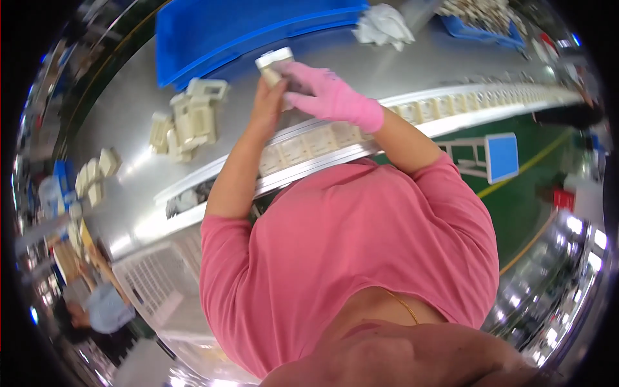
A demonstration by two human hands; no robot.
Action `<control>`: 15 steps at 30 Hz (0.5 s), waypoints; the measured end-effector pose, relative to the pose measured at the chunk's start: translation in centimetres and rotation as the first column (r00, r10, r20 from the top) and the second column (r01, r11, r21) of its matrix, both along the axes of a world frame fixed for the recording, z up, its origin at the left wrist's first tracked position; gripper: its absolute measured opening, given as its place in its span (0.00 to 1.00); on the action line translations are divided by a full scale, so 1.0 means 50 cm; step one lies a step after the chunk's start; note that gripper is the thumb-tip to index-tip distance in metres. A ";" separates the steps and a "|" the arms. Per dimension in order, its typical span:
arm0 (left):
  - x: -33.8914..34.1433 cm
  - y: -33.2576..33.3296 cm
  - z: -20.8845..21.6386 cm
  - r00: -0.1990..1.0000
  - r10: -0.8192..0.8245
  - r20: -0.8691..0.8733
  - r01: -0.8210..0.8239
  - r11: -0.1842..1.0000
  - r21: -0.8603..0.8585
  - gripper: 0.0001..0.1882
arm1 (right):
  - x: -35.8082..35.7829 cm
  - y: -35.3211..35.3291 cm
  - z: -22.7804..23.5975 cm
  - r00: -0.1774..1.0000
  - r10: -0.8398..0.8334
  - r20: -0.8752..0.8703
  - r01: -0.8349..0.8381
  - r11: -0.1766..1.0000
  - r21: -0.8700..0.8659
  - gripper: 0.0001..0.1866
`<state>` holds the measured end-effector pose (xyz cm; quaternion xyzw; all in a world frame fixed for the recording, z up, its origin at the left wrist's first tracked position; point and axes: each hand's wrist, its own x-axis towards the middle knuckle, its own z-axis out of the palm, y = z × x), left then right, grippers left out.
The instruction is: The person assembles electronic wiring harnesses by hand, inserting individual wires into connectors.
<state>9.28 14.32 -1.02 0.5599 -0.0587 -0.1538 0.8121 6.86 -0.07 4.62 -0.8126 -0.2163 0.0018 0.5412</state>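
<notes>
Over the metal worktable, my two hands meet at a small cream-white plastic housing. My bare left hand grips its lower side, with the fingers closed. From the right, my right hand in a pink glove holds the same piece; its fingertips are blurred and partly behind the housing. Left of my hands lies a loose pile of similar cream housings. Below my wrists runs a metal rail with a row of cream pieces set in it.
A large blue bin stands beyond my hands, with a crumpled white cloth to its right. Farther right is a blue tray of small parts. More cream pieces lie far left, near a white basket. A blue-topped stool stands at right.
</notes>
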 end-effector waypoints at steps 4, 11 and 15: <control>-0.005 0.017 0.008 0.999 0.013 -0.041 -0.014 1.000 -0.020 0.18 | -0.002 -0.014 0.017 0.989 -0.131 0.068 0.124 0.988 0.091 0.18; -0.003 0.171 0.056 0.849 -0.455 -0.270 0.514 0.829 0.219 0.25 | -0.002 0.013 0.060 0.785 0.200 0.586 -0.319 0.942 0.106 0.15; -0.032 0.220 0.111 0.849 -0.514 -0.125 0.505 0.716 0.482 0.20 | -0.031 0.054 0.093 0.856 0.503 0.121 -0.514 0.852 0.095 0.09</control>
